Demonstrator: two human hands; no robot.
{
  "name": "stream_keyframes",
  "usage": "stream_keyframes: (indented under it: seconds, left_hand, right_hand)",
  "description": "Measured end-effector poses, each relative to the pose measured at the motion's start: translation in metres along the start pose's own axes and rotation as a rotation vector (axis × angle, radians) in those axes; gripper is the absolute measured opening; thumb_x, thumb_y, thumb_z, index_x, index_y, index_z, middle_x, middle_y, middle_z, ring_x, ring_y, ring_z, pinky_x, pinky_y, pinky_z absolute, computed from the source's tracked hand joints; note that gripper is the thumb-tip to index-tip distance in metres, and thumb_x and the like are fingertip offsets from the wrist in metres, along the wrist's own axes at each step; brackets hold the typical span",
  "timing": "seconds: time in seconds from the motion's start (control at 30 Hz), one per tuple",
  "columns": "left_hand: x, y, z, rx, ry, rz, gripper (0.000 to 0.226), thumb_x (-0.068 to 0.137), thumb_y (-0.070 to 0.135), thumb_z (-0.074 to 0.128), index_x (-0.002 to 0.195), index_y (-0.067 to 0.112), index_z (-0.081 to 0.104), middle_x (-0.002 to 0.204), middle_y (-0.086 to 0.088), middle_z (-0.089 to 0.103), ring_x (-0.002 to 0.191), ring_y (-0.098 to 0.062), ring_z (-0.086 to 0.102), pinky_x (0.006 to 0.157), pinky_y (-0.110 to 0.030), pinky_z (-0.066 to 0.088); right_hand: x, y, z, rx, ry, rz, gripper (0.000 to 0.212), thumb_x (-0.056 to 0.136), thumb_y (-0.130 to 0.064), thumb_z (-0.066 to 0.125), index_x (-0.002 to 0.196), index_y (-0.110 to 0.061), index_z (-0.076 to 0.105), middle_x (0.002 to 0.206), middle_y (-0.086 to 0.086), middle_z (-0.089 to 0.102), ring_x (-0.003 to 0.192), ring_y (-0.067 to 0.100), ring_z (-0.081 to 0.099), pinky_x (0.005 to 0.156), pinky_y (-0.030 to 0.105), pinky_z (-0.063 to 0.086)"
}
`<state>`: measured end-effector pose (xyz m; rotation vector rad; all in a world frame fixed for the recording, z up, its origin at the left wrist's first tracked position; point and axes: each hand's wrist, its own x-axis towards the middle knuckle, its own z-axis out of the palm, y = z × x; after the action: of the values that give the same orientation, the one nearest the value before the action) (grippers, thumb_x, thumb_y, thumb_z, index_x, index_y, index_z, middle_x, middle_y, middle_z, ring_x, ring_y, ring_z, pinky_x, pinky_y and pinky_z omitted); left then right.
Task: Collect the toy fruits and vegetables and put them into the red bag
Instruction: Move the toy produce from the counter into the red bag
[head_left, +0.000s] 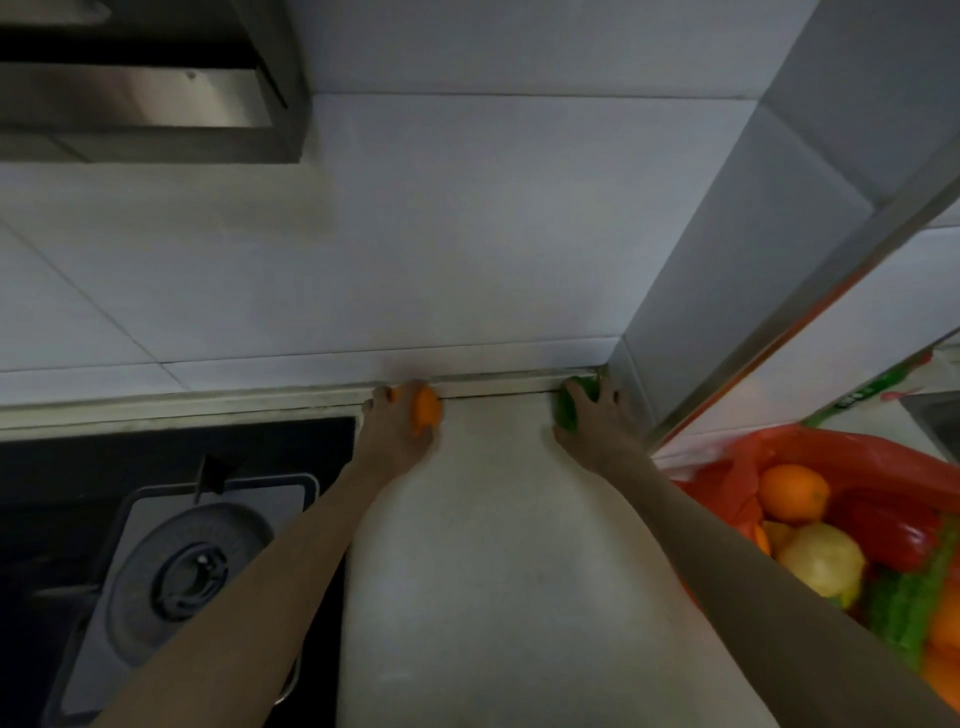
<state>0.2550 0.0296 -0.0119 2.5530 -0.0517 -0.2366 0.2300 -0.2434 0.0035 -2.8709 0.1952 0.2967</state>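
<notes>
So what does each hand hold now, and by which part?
The left hand is wrapped over an orange toy, fingers on top. The right hand covers a green toy from its right side. Whether either is lifted cannot be told.

This is a home kitchen. A black gas hob (171, 525) with a round burner (192, 574) sits at lower left, and a steel range hood (150, 98) hangs at upper left. White wall tiles (457, 234) fill the middle of the frame above a pale stone countertop (509, 571), with a tiled corner at upper right.
</notes>
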Motion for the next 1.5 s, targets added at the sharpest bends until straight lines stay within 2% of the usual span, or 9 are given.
stream_keyframes:
  seconds: [0.2, 0.47, 0.67, 0.8, 1.0, 1.13, 1.2, 1.3, 1.5]
  left_hand:
    - [-0.001, 0.009, 0.007, -0.058, 0.051, 0.027, 0.054, 0.076, 0.027, 0.071, 0.125, 0.028, 0.048, 0.121, -0.019, 0.043, 0.102, -0.04, 0.05, 0.086, -0.041, 0.043]
    - [-0.047, 0.024, -0.005, -0.082, 0.097, 0.063, 0.061, 0.079, 0.025, 0.071, 0.134, 0.021, 0.045, 0.13, -0.021, 0.041, 0.108, -0.037, 0.05, 0.086, -0.031, 0.036]
    - [-0.09, 0.045, -0.009, -0.12, 0.09, 0.092, 0.064, 0.08, 0.03, 0.07, 0.137, 0.026, 0.042, 0.137, -0.017, 0.039, 0.115, -0.034, 0.048, 0.093, -0.041, 0.043]
    - [-0.118, 0.072, -0.005, -0.121, 0.111, 0.183, 0.065, 0.077, 0.03, 0.073, 0.135, 0.027, 0.043, 0.134, -0.014, 0.042, 0.113, -0.032, 0.05, 0.092, -0.04, 0.043]
    - [-0.155, 0.13, 0.025, -0.141, 0.076, 0.307, 0.066, 0.077, 0.032, 0.074, 0.134, 0.029, 0.043, 0.134, -0.01, 0.044, 0.116, -0.028, 0.047, 0.09, -0.033, 0.04]
    - [-0.173, 0.175, 0.05, -0.152, 0.029, 0.4, 0.065, 0.074, 0.039, 0.07, 0.132, 0.032, 0.044, 0.132, -0.009, 0.045, 0.114, -0.027, 0.048, 0.089, -0.031, 0.039]
    - [-0.178, 0.202, 0.063, -0.173, -0.001, 0.439, 0.064, 0.072, 0.042, 0.066, 0.131, 0.032, 0.045, 0.13, -0.009, 0.046, 0.111, -0.025, 0.05, 0.086, -0.03, 0.039]
    - [-0.183, 0.242, 0.086, -0.198, -0.049, 0.518, 0.062, 0.073, 0.041, 0.067, 0.13, 0.031, 0.046, 0.128, -0.008, 0.047, 0.109, -0.023, 0.051, 0.085, -0.029, 0.041]
    - [-0.194, 0.311, 0.135, -0.259, -0.14, 0.644, 0.058, 0.077, 0.04, 0.066, 0.131, 0.033, 0.044, 0.133, -0.001, 0.043, 0.116, -0.011, 0.042, 0.095, -0.031, 0.042]
  right_hand:
    - [0.001, 0.004, 0.007, -0.009, 0.084, 0.009, 0.053, 0.091, -0.035, 0.054, 0.138, -0.026, 0.033, 0.149, 0.017, 0.021, 0.132, 0.043, 0.024, 0.098, 0.056, 0.04]
    - [-0.023, 0.001, 0.0, 0.087, 0.112, -0.007, 0.056, 0.09, -0.036, 0.056, 0.14, -0.026, 0.032, 0.148, 0.016, 0.024, 0.129, 0.042, 0.033, 0.099, 0.055, 0.044]
    - [-0.081, 0.0, -0.016, 0.282, 0.195, -0.034, 0.061, 0.085, -0.031, 0.065, 0.14, -0.025, 0.037, 0.144, 0.012, 0.037, 0.127, 0.036, 0.036, 0.105, 0.05, 0.038]
    - [-0.128, 0.013, -0.025, 0.406, 0.268, -0.053, 0.064, 0.083, -0.028, 0.069, 0.14, -0.026, 0.038, 0.142, 0.006, 0.04, 0.127, 0.029, 0.037, 0.105, 0.044, 0.041]
    - [-0.18, 0.058, -0.044, 0.419, 0.389, -0.075, 0.064, 0.083, -0.024, 0.069, 0.14, -0.024, 0.041, 0.14, 0.003, 0.044, 0.123, 0.024, 0.039, 0.102, 0.035, 0.04]
    - [-0.207, 0.101, -0.065, 0.4, 0.48, -0.065, 0.062, 0.082, -0.023, 0.069, 0.138, -0.021, 0.044, 0.137, 0.005, 0.047, 0.119, 0.025, 0.042, 0.099, 0.035, 0.041]
    - [-0.221, 0.127, -0.077, 0.405, 0.508, -0.016, 0.06, 0.085, -0.026, 0.067, 0.139, -0.023, 0.042, 0.138, 0.002, 0.044, 0.121, 0.023, 0.039, 0.1, 0.032, 0.038]
    - [-0.242, 0.171, -0.09, 0.381, 0.531, 0.062, 0.06, 0.087, -0.031, 0.064, 0.14, -0.028, 0.039, 0.138, -0.001, 0.041, 0.121, 0.023, 0.038, 0.102, 0.037, 0.038]
    - [-0.271, 0.253, -0.102, 0.358, 0.509, 0.225, 0.059, 0.087, -0.029, 0.064, 0.14, -0.027, 0.039, 0.137, 0.001, 0.041, 0.121, 0.023, 0.037, 0.101, 0.037, 0.039]
